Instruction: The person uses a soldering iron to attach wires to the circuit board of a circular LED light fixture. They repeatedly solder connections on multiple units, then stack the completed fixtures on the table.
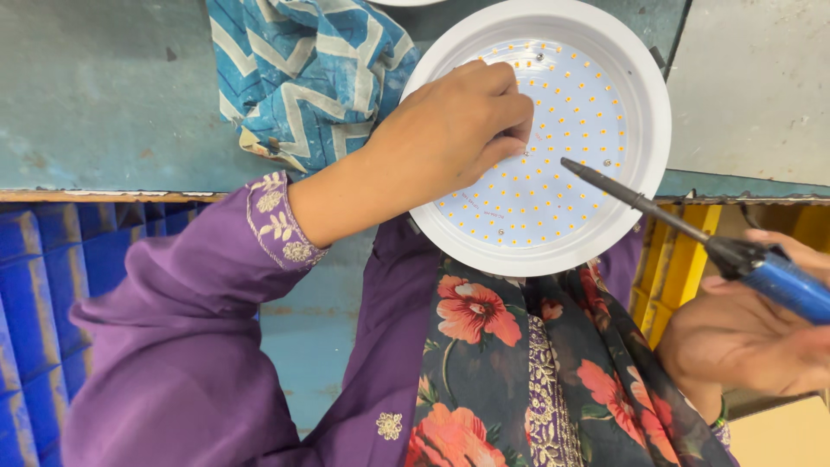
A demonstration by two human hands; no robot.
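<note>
A round white lamp housing (pixel 644 130) lies at the near edge of a teal workbench, its disc covered with several small yellow LED chips. My left hand (pixel 454 130) rests on the left part of the disc with fingers curled, fingertips pressed near the middle; whether it pinches something small is hidden. My right hand (pixel 752 333) grips a soldering iron (pixel 683 225) with a blue handle. Its dark metal tip hovers over the right side of the disc.
A blue-and-white patterned cloth (pixel 303 73) lies on the workbench (pixel 104 95) left of the lamp. A blue crate (pixel 43 294) stands at lower left and a yellow crate (pixel 683 259) at right below the bench edge. My floral garment fills the lower middle.
</note>
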